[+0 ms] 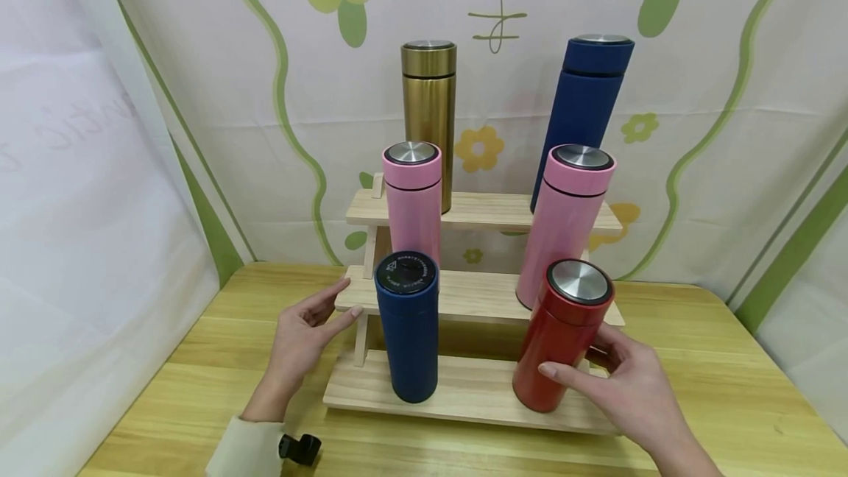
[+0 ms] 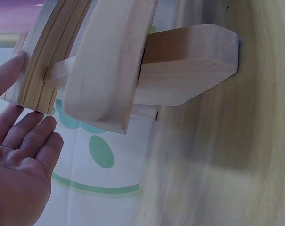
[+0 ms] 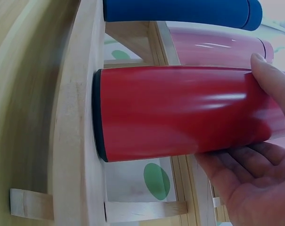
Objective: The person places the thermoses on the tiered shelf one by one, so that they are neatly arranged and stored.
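Observation:
A red thermos bottle (image 1: pixel 563 337) with a steel-topped lid stands on the bottom tier of a three-tier wooden display stand (image 1: pixel 470 381). My right hand (image 1: pixel 629 385) grips it from the right, thumb across the front and fingers behind; in the right wrist view its dark base (image 3: pixel 100 115) meets the board. At the stand's left side, my left hand (image 1: pixel 301 337) holds the end of the middle tier (image 2: pixel 38 70) between thumb and fingers. Left of the red bottle, a dark blue thermos (image 1: pixel 411 344) with a black lid stands upright on the same tier.
Two pink thermoses (image 1: pixel 414 219) stand on the middle tier. On the top tier are a gold thermos (image 1: pixel 430 116) and a taller blue one (image 1: pixel 583 116). The stand rests on a wood-grain table (image 1: pixel 199 381) before a flower-patterned cloth (image 1: pixel 371 94).

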The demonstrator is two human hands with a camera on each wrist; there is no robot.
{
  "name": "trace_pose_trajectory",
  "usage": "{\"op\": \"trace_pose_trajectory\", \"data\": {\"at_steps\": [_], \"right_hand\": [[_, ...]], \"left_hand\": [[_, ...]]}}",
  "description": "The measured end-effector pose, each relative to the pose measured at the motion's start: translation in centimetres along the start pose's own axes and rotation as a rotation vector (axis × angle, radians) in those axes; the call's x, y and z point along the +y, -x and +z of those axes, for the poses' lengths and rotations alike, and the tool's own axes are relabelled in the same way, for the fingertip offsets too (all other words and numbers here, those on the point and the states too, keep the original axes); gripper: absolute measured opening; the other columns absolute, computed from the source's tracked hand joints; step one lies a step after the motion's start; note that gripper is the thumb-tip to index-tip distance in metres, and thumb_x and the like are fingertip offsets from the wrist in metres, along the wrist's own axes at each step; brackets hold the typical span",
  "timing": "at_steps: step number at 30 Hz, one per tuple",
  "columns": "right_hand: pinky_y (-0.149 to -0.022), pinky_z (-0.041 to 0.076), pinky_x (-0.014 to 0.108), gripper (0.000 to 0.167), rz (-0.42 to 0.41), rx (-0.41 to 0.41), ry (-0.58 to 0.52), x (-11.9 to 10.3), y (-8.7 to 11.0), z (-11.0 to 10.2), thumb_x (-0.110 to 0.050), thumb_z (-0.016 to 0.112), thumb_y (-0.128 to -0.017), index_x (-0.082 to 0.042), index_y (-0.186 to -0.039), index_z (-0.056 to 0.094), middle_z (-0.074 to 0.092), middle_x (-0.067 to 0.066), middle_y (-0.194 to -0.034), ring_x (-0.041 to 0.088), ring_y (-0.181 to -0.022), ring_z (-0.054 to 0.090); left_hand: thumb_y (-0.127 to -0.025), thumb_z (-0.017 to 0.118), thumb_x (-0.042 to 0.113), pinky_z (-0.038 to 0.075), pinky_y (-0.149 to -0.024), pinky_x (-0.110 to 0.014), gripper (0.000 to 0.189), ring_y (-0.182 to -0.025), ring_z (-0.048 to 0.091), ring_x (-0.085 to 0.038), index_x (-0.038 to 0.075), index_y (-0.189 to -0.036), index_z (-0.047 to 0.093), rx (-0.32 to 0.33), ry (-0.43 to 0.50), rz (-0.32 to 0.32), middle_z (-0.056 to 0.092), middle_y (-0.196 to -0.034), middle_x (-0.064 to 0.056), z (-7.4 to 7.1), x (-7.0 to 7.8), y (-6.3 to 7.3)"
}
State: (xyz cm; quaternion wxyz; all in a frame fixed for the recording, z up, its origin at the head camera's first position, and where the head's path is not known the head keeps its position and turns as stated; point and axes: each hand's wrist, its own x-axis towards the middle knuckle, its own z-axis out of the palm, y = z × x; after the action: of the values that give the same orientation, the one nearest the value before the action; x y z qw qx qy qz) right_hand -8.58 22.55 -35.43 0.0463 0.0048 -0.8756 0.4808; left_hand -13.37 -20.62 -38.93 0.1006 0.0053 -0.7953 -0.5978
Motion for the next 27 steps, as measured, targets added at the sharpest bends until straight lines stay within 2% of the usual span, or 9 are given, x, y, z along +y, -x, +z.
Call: {"op": "trace_pose_trajectory", "data": {"at_steps": [4, 14, 21, 27], "right_hand": [[-0.091, 0.061, 0.02, 0.068, 0.005, -0.008, 0.019, -0.06, -0.04, 0.02, -0.042, 0.096, -0.082, -0.018, -0.139, 0.069, 0.076, 0.004, -0.128, -0.001, -0.103, 0.07], [-0.088, 0.061, 0.019, 0.071, 0.03, -0.026, 0.024, 0.04, -0.17, -0.17, -0.04, 0.097, -0.081, -0.014, -0.141, 0.067, 0.076, 0.005, -0.127, -0.001, -0.103, 0.07], [-0.088, 0.062, 0.021, 0.073, 0.013, -0.039, 0.048, 0.02, -0.23, -0.32, -0.044, 0.096, -0.082, -0.015, -0.142, 0.066, 0.075, 0.006, -0.13, 0.016, -0.113, 0.073], [-0.089, 0.062, 0.02, 0.074, -0.003, -0.044, 0.045, 0.16, -0.14, -0.43, -0.043, 0.096, -0.082, -0.013, -0.142, 0.065, 0.075, 0.008, -0.13, 0.023, -0.117, 0.075]], "left_hand": [[-0.093, 0.088, 0.033, 0.046, -0.108, -0.006, 0.055, -0.148, 0.053, -0.015, 0.025, -0.145, 0.07, 0.0, 0.005, -0.002, 0.062, -0.155, 0.006, 0.0, 0.05, 0.03], [-0.093, 0.088, 0.032, 0.046, -0.108, -0.007, 0.055, -0.148, 0.053, -0.015, 0.025, -0.144, 0.07, 0.001, 0.01, -0.003, 0.063, -0.155, 0.006, -0.02, 0.0, 0.05], [-0.093, 0.088, 0.033, 0.046, -0.109, -0.007, 0.056, -0.149, 0.052, -0.015, 0.025, -0.145, 0.07, -0.006, 0.019, -0.018, 0.062, -0.156, 0.006, -0.13, 0.05, 0.03], [-0.093, 0.088, 0.032, 0.046, -0.109, -0.007, 0.056, -0.149, 0.052, -0.016, 0.024, -0.145, 0.07, -0.006, 0.023, -0.012, 0.062, -0.156, 0.005, -0.1, -0.03, 0.07]]}}
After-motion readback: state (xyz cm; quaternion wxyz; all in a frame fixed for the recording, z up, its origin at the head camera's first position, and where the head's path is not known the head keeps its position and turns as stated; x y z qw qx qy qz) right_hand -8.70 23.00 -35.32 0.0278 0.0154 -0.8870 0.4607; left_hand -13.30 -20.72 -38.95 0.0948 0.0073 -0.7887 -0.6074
